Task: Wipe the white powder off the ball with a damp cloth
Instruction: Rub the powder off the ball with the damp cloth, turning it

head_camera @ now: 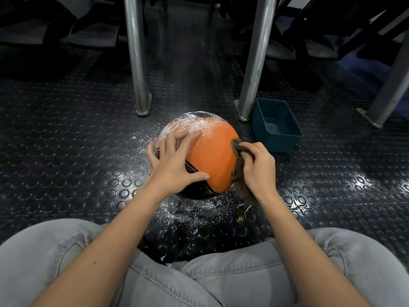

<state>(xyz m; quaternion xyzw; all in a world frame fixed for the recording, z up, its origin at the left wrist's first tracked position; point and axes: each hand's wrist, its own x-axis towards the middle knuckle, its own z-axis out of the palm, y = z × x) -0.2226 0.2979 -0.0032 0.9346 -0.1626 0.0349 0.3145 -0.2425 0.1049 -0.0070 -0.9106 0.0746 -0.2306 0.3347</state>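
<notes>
An orange and black ball [212, 156] sits on the studded dark floor in front of my knees. White powder [194, 125] covers its far top; the near orange panel looks clean. My left hand [174, 162] rests spread on the ball's left side, fingers straight. My right hand [259, 167] grips a dark brown cloth [238, 171] and presses it against the ball's right side. The cloth's lower end hangs down to the floor.
A teal plastic tub [276, 125] stands right of the ball, behind my right hand. Two metal legs [138, 63] [256, 63] rise just beyond the ball. Spilled powder [192, 211] speckles the floor around the ball. My grey-trousered knees [66, 262] fill the bottom.
</notes>
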